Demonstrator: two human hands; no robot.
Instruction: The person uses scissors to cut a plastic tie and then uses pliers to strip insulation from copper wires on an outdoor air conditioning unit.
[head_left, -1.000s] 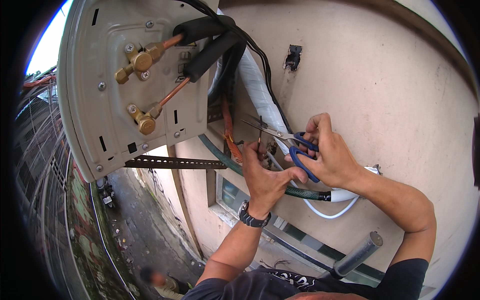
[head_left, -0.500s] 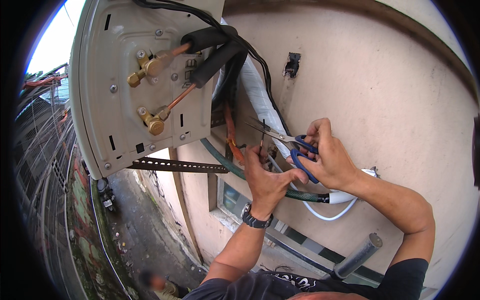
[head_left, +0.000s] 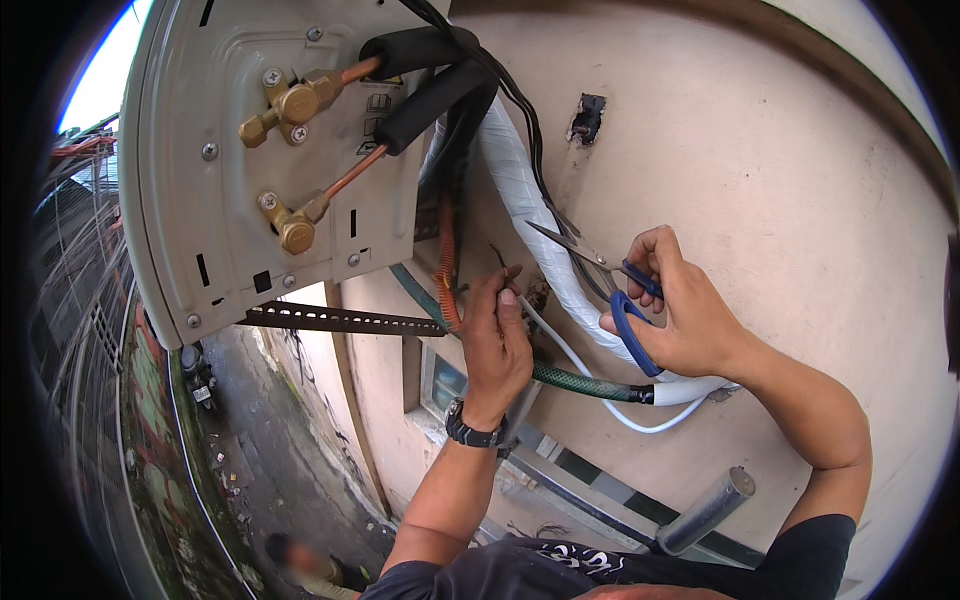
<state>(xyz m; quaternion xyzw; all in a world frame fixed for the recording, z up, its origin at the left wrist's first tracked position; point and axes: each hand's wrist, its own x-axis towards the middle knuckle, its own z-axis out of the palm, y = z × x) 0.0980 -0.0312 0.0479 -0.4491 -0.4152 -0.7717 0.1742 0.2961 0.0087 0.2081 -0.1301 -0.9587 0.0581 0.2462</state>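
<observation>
My right hand has its fingers through the blue handles of a pair of scissors. The blades look nearly closed and point up and left, in front of the white-wrapped pipe bundle. My left hand, with a black watch on its wrist, pinches a thin cable between thumb and fingertips. The cable's short dark end sticks up above the fingers. A white cable runs from beside these fingertips down to the right; whether it is the same one, I cannot tell. The scissors are apart from the left hand.
An outdoor air-conditioner unit with brass valves and black-insulated copper pipes stands at upper left on a perforated bracket. Below are a green hose, orange corrugated tube, metal pipe, and an alley with a person.
The scissors have moved right, away from the dark wire end, and their blades have come closer together. My left hand has shifted slightly left, its thumb now up against the fingers.
</observation>
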